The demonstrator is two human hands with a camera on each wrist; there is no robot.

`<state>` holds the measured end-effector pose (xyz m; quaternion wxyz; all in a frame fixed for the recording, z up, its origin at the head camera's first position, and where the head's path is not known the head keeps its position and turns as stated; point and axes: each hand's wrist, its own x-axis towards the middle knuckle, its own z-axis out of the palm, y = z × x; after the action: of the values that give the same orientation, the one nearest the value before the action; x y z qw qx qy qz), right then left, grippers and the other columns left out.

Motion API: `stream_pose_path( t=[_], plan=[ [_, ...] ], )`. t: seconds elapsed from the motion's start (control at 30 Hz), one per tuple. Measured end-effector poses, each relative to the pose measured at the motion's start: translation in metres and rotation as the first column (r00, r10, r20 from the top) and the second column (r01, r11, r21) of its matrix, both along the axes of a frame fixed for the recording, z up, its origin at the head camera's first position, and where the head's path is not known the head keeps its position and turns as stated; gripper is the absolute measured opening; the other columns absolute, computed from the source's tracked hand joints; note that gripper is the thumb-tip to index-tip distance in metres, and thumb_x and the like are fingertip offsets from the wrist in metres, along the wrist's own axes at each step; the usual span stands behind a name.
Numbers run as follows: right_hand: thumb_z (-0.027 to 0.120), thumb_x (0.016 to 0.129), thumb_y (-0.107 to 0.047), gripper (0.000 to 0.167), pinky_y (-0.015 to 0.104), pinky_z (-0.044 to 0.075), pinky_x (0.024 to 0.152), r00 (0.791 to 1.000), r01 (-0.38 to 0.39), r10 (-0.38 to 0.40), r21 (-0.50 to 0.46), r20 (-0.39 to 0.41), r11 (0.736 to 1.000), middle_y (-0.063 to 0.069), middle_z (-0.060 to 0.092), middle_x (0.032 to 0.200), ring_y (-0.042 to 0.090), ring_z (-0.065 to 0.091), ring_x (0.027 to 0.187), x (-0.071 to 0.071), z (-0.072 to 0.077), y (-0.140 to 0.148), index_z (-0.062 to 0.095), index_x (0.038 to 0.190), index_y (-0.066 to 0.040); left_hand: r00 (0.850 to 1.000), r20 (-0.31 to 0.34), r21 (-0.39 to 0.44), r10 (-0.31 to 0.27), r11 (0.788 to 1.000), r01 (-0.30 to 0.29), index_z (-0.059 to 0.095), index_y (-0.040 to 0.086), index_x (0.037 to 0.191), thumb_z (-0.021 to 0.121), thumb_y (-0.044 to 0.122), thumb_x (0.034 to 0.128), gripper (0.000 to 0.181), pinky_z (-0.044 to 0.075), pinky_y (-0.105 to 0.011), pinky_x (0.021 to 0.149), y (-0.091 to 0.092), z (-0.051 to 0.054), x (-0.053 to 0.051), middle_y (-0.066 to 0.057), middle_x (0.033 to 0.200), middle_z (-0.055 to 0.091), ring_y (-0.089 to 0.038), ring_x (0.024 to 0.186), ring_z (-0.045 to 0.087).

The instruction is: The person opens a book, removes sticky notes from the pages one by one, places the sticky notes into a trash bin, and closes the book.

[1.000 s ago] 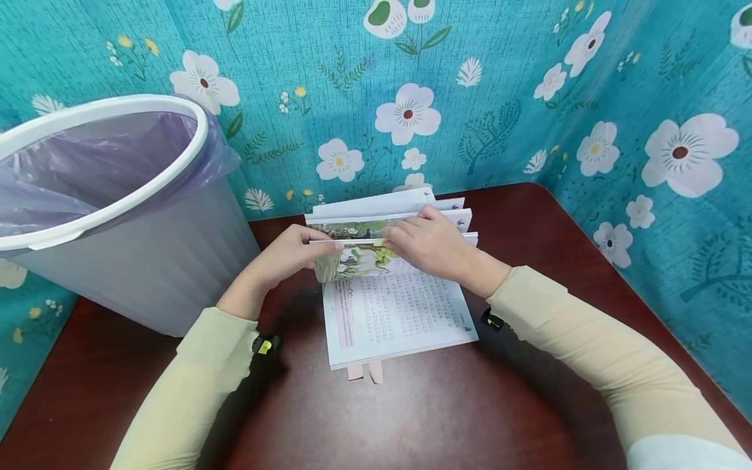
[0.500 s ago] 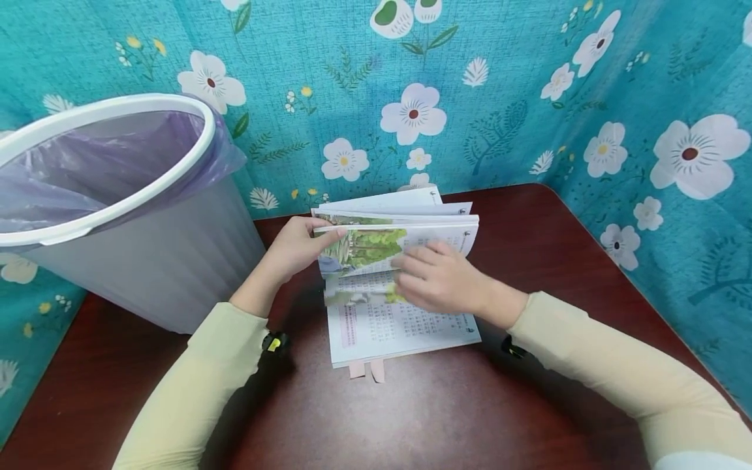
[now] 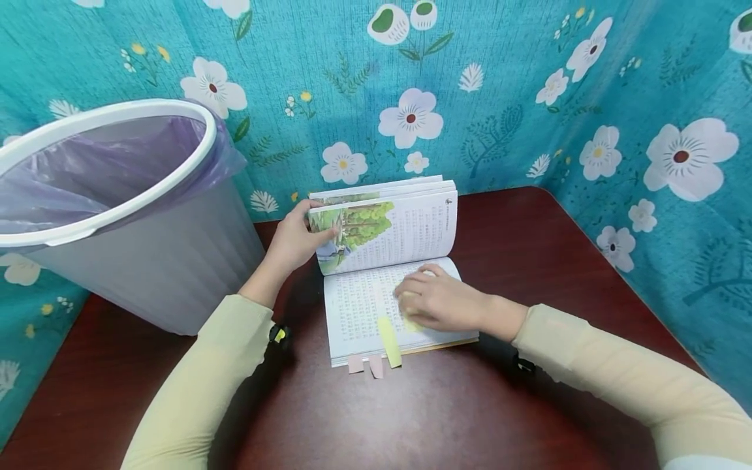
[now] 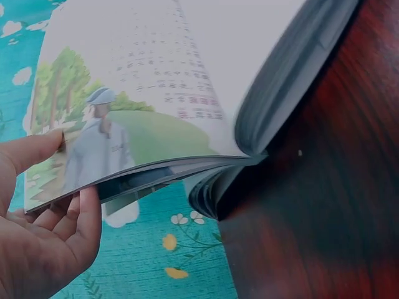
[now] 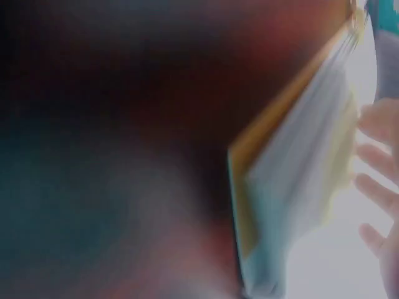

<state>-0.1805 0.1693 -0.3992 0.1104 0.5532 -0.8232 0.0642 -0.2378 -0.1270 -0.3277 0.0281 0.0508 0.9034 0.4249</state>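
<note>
Left hand (image 3: pixel 296 238) pinches thin illustrated leaves (image 3: pixel 370 225) of a paperback book (image 3: pixel 355 303). Right hand (image 3: pixel 443 301) over lower page, near narrow yellow strip (image 3: pixel 390 343); blurred, cannot tell whether fingers grip.

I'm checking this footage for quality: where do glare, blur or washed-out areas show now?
Head view: soft glare on the near tabletop, and the right grip smeared. Left wrist view: the book pale and washed out toward the top. Right wrist view: tabletop heavily blurred, page bleached nearly white.

Book (image 3: pixel 360 307) on table (image 3: pixel 523 267); bin (image 3: pixel 158 261) left of book; cloth (image 3: pixel 329 39) behind; paper strip (image 3: pixel 389 342) over book's near edge
</note>
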Motion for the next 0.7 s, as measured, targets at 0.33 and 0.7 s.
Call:
stream_pose_path(
  t=[0.33, 0.7],
  plan=[
    [0.082, 0.087, -0.045, 0.073, 0.069, 0.006, 0.117, 0.938, 0.345, -0.345, 0.007, 0.036, 0.939, 0.015, 0.023, 0.167, 0.035, 0.009, 0.156, -0.031, 0.011, 0.019, 0.055, 0.145, -0.010, 0.998, 0.052, 0.013, -0.017, 1.000, 0.017, 0.031, 0.008, 0.154, 0.075, 0.021, 0.0963, 0.074, 0.046, -0.052, 0.104, 0.001, -0.016, -0.005, -0.018, 0.142, 0.055, -0.034, 0.133, 0.052],
    [0.082, 0.075, -0.062, 0.118, 0.071, 0.008, 0.115, 0.843, 0.443, -0.473, 0.168, 0.258, 0.881, 0.009, 0.007, 0.172, 0.031, -0.002, 0.156, -0.047, -0.006, 0.033, 0.023, 0.164, -0.012, 0.996, 0.085, -0.040, 0.040, 0.999, -0.037, 0.034, 0.006, 0.148, 0.072, 0.015, 0.0975, 0.064, 0.051, -0.048, 0.089, -0.001, -0.020, -0.006, -0.022, 0.124, 0.057, -0.035, 0.110, 0.058]
  ],
)
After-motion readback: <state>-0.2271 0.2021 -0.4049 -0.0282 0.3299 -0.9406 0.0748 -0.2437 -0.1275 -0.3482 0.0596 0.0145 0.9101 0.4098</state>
